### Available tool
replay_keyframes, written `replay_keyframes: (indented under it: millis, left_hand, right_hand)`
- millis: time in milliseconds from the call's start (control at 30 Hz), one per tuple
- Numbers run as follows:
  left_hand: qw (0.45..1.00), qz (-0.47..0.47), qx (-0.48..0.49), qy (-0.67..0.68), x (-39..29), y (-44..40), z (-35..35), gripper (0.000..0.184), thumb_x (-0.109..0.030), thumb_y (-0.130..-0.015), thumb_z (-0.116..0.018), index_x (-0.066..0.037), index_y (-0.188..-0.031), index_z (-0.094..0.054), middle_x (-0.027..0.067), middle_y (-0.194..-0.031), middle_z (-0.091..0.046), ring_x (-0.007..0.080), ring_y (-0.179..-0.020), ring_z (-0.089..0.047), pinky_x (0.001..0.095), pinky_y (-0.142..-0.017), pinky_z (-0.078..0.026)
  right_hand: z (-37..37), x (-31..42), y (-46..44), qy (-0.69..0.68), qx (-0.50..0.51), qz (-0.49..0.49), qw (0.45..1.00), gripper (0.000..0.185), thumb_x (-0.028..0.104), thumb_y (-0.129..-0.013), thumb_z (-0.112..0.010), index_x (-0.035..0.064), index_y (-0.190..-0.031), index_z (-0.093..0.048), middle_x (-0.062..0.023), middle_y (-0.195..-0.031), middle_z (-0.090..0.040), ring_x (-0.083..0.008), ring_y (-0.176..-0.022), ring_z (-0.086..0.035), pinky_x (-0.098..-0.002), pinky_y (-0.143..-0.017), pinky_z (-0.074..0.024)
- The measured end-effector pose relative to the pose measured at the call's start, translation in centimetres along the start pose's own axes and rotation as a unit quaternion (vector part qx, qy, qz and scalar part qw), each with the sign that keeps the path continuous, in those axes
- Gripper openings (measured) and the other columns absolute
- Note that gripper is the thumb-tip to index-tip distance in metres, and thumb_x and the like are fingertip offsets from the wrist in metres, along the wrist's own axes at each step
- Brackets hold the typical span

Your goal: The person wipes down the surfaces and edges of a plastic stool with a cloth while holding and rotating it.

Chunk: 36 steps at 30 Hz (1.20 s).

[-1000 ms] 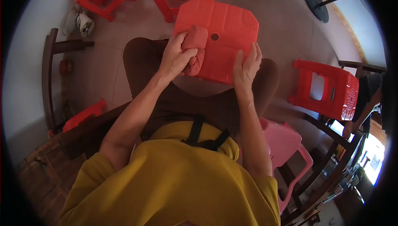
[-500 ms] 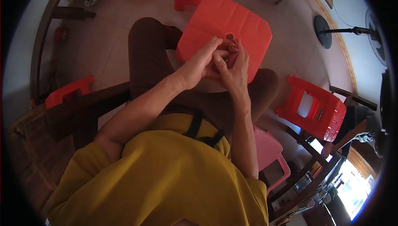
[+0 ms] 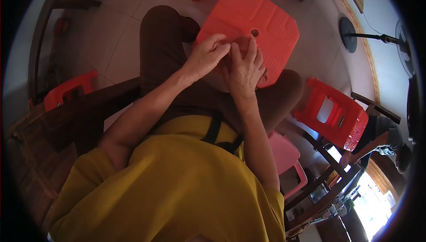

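My left hand [image 3: 205, 59] is over the near edge of a red plastic stool [image 3: 270, 24], with thumb and forefinger pinched together. Close beside it, my right hand [image 3: 245, 66] is turned back upward, its fingers bent and pointing toward the stool's round hole. Both hands' fingertips meet around something small and reddish that blends with the seat; I cannot make out what it is. A bit of reddish material [image 3: 265, 77] shows by the outer side of my right hand. The stool stands between my knees in brown trousers [image 3: 162, 51].
Another red stool [image 3: 330, 113] lies to the right, by a pink chair [image 3: 284, 157]. Further red stools stand at the top and left. A standing fan [image 3: 386, 37] is at the upper right, dark wooden furniture [image 3: 93, 109] at left. Another person's arm [image 3: 372, 146] shows at far right.
My hands were clasped together around a reddish thing; now they have separated slightly, with the right hand turned back upward. The view has shifted a little.
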<state>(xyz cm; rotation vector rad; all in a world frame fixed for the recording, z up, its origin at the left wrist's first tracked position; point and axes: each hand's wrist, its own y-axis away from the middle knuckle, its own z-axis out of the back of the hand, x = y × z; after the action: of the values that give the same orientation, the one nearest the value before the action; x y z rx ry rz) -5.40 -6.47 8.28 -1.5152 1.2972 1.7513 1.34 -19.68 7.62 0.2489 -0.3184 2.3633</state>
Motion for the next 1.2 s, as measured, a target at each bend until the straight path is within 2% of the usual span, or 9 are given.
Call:
replay_keyframes:
  millis: [133, 233, 367, 467, 667, 767, 900, 967, 1200]
  left_hand:
    - [0.997, 0.000, -0.051, -0.062, 0.8, -0.7, 2.1, 0.041, -0.023, -0.096, -0.060, 0.003, -0.127, -0.055, 0.0060, -0.093, -0.064, 0.0105, -0.086, -0.060, 0.0274, -0.077, -0.049]
    - [0.987, -0.045, -0.129, -0.078, 2.1, -1.8, 3.6, 0.043, -0.024, -0.095, -0.059, 0.001, -0.129, -0.054, 0.0138, -0.114, -0.064, 0.0186, -0.103, -0.060, 0.0309, -0.088, -0.049]
    - [0.951, -0.111, -0.207, -0.201, 3.5, -3.5, 4.7, 0.046, -0.028, -0.096, -0.057, 0.000, -0.131, -0.053, 0.0192, -0.131, -0.054, 0.0271, -0.118, -0.054, 0.0357, -0.097, -0.045]
    - [0.966, -0.036, -0.201, -0.157, 4.3, -4.7, 4.5, 0.049, -0.034, -0.097, -0.054, 0.001, -0.132, -0.051, 0.0214, -0.139, -0.046, 0.0334, -0.126, -0.047, 0.0390, -0.102, -0.040]
    - [0.978, -0.031, -0.157, -0.136, 7.8, -6.2, 3.9, 0.054, -0.043, -0.100, -0.047, 0.004, -0.126, -0.054, 0.0193, -0.125, -0.057, 0.0290, -0.115, -0.054, 0.0363, -0.099, -0.041]
    - [0.986, 0.071, -0.151, -0.017, 6.4, -7.0, 3.8, 0.055, -0.047, -0.102, -0.043, 0.004, -0.111, -0.061, 0.0133, -0.095, -0.064, 0.0223, -0.090, -0.058, 0.0355, -0.086, -0.044]
    - [0.980, 0.003, -0.201, -0.009, 7.0, -8.6, 3.2, 0.055, -0.047, -0.102, -0.041, 0.003, -0.106, -0.063, 0.0136, -0.094, -0.066, 0.0247, -0.089, -0.060, 0.0382, -0.083, -0.045]
    - [0.977, 0.046, -0.204, -0.043, 7.5, -8.7, 3.2, 0.050, -0.045, -0.103, -0.040, 0.001, -0.106, -0.062, 0.0084, -0.099, -0.063, 0.0164, -0.091, -0.057, 0.0322, -0.083, -0.046]
    - [0.979, 0.004, -0.204, -0.020, 6.9, -7.8, 3.0, 0.049, -0.041, -0.104, -0.037, 0.002, -0.098, -0.059, 0.0099, -0.087, -0.059, 0.0174, -0.084, -0.054, 0.0345, -0.078, -0.044]
  right_hand:
    - [-0.7, -0.4, 0.0, -0.005, -0.026, 0.082, 0.996, 0.049, 0.016, -0.068, -0.075, 0.0202, -0.116, -0.063, -0.0146, -0.146, -0.041, -0.0414, -0.124, -0.046, -0.0526, -0.089, -0.0445]
    - [0.2, -1.2, 0.0, -0.052, -0.006, 0.130, 0.990, 0.036, 0.014, -0.071, -0.072, 0.0198, -0.107, -0.066, -0.0097, -0.143, -0.047, -0.0396, -0.125, -0.046, -0.0526, -0.089, -0.0440]
    - [1.6, -2.3, 0.1, -0.107, 0.043, 0.158, 0.981, 0.042, 0.011, -0.072, -0.070, 0.0189, -0.113, -0.065, -0.0128, -0.144, -0.045, -0.0386, -0.127, -0.046, -0.0508, -0.091, -0.0437]
    - [1.7, -1.6, 0.6, -0.065, 0.040, 0.100, 0.992, 0.051, 0.015, -0.070, -0.071, 0.0168, -0.120, -0.063, -0.0157, -0.147, -0.043, -0.0407, -0.127, -0.045, -0.0525, -0.093, -0.0421]
    - [-0.5, -0.2, 0.7, 0.038, -0.028, 0.069, 0.996, 0.056, 0.021, -0.070, -0.071, 0.0181, -0.125, -0.061, -0.0158, -0.146, -0.044, -0.0396, -0.119, -0.049, -0.0538, -0.089, -0.0416]
    - [0.4, -1.1, -0.1, 0.029, -0.022, 0.090, 0.995, 0.050, 0.020, -0.072, -0.071, 0.0188, -0.121, -0.063, -0.0131, -0.140, -0.049, -0.0348, -0.112, -0.054, -0.0505, -0.083, -0.0447]
    - [1.3, -2.2, -2.2, -0.102, 0.036, 0.094, 0.990, 0.041, 0.017, -0.074, -0.071, 0.0174, -0.114, -0.065, -0.0088, -0.129, -0.055, -0.0314, -0.101, -0.057, -0.0472, -0.078, -0.0473]
    - [1.3, -1.7, -3.2, -0.078, 0.037, 0.117, 0.989, 0.038, 0.017, -0.075, -0.070, 0.0170, -0.113, -0.065, -0.0082, -0.128, -0.055, -0.0318, -0.099, -0.057, -0.0473, -0.077, -0.0477]
    - [-1.2, -0.7, -9.0, -0.042, 0.033, 0.165, 0.985, 0.042, 0.014, -0.075, -0.071, 0.0180, -0.116, -0.064, -0.0083, -0.128, -0.055, -0.0354, -0.102, -0.057, -0.0481, -0.081, -0.0497]
